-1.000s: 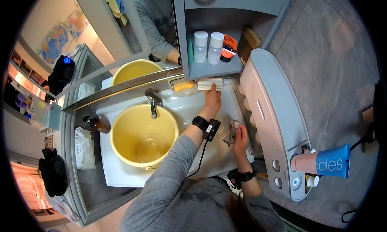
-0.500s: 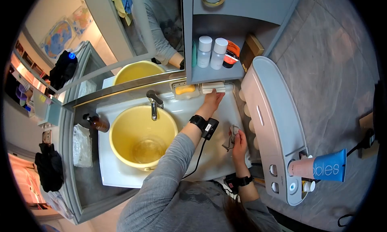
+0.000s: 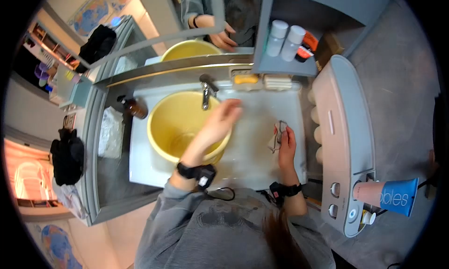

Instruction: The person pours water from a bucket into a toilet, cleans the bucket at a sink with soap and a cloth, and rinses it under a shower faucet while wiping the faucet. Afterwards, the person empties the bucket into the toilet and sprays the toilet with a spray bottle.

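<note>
My left hand, blurred by motion, is over the right rim of the yellow basin, near the faucet. Its fingers look loosely apart, with nothing visible in them; the mirror also shows a hand with spread fingers. On the right of the white sink, my right hand is closed on a small crumpled grey cloth-like thing. At the sink's back edge, a yellow soap rests in a dish beside a folded white cloth-like stack.
A brown pump bottle and a clear plastic package are on the left. White-capped bottles occupy the shelf. The pink-and-grey holder at the right bears a blue-and-pink tube. A mirror spans the back.
My left hand has come away from the white stack and moved left to the basin. My right hand keeps its hold on the grey thing. The view has shifted.
</note>
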A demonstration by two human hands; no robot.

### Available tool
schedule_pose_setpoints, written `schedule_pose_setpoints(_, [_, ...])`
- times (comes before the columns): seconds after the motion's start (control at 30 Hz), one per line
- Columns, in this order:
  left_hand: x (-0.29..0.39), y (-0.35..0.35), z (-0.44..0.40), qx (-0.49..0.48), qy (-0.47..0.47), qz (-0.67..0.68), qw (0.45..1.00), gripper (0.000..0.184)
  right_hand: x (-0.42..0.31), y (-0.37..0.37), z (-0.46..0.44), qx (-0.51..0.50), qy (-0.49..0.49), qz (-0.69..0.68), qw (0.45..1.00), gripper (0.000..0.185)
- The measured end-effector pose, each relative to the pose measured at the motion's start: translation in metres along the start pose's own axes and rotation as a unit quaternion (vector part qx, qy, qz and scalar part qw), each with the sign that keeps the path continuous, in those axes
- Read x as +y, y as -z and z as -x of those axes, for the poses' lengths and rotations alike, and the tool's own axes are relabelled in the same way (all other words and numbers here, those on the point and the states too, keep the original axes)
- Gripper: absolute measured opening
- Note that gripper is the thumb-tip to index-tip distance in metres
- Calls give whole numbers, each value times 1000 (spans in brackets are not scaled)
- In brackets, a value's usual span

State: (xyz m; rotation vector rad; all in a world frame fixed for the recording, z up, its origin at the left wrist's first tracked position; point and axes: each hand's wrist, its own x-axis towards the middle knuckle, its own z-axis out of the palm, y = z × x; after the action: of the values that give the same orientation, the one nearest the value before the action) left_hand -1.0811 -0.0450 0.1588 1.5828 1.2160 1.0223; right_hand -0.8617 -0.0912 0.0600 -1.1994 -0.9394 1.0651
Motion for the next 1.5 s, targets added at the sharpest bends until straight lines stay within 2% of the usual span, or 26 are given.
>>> schedule_pose_setpoints(0.07, [-8,57,44,152,6,-171,973,36,8,-18,-1,-25,-7,-6,1000,26])
schedule_pose_setpoints(0.1, [-21,81,61,239,-4,-271,932,36,10,-28,-2,-33,-16,-10,999,26])
schedule_pose_setpoints(0.17, [-52,114,90,361,38,-354,862,41,9,-48,0,-118,-15,-24,993,26])
schedule_pose_setpoints(0.2, [-72,122,101,373,94,-366,848,45,11,-59,1,-127,-25,-27,991,26])
schedule_pose_setpoints(0.23, [-75,127,108,375,106,-371,843,45,12,-69,2,-145,-30,-19,989,27])
schedule_pose_setpoints(0.3, [-80,129,112,370,175,-280,868,45,16,-86,4,-173,-42,-10,984,27])
schedule_pose_setpoints(0.33, [-87,132,115,398,141,-357,833,43,19,-93,4,-181,-40,1,983,28])
schedule_pose_setpoints(0.37, [-91,138,116,400,149,-360,829,43,20,-100,6,-187,-38,12,982,28])
schedule_pose_setpoints(0.43, [-94,146,117,345,246,-168,890,40,12,-110,10,-196,-40,6,980,28])
schedule_pose_setpoints(0.47, [-95,148,119,349,251,-170,887,40,10,-114,12,-199,-36,0,979,28])
schedule_pose_setpoints(0.57, [-98,148,114,259,286,108,916,24,21,-117,13,-200,-57,-27,978,28])
schedule_pose_setpoints(0.6, [-96,148,114,258,285,106,917,24,24,-116,14,-198,-56,-29,978,28])
schedule_pose_setpoints(0.67, [-92,148,113,311,208,16,927,23,28,-113,16,-189,-49,6,981,28])
schedule_pose_setpoints(0.77, [-76,166,110,292,148,-44,944,24,20,-113,24,-190,-63,-26,979,29])
schedule_pose_setpoints(0.8, [-46,165,107,273,189,-123,935,26,16,-115,27,-189,-64,-28,979,29])
schedule_pose_setpoints(0.83, [-43,171,108,273,187,-125,935,26,10,-118,30,-202,-74,-28,976,28])
schedule_pose_setpoints(0.9, [-35,182,109,275,139,-215,927,27,5,-124,37,-211,-85,-31,973,27])
schedule_pose_setpoints(0.97, [-16,191,119,256,128,-196,938,25,1,-133,40,-252,-18,38,967,26])
schedule_pose_setpoints(1.03, [8,199,136,245,120,-195,942,20,-16,-146,45,-286,-26,70,955,27])
schedule_pose_setpoints(1.1, [24,204,156,227,110,-114,961,12,-33,-168,51,-316,-32,100,943,28])
schedule_pose_setpoints(1.17, [21,208,175,235,92,-58,966,14,-44,-197,60,-443,8,122,888,26])
schedule_pose_setpoints(1.23, [8,204,191,253,81,-19,964,14,-38,-232,60,-503,220,218,807,22])
schedule_pose_setpoints(1.33, [-3,184,213,318,65,60,944,14,-36,-279,70,-545,151,300,768,22])
schedule_pose_setpoints(1.4, [-21,173,227,349,73,87,930,13,-16,-300,69,-504,263,448,690,23])
schedule_pose_setpoints(1.43, [-19,167,232,360,78,90,925,13,8,-305,68,-511,270,448,682,23])
schedule_pose_setpoints(1.5, [-15,154,241,382,77,126,912,14,58,-309,68,-368,383,439,724,26])
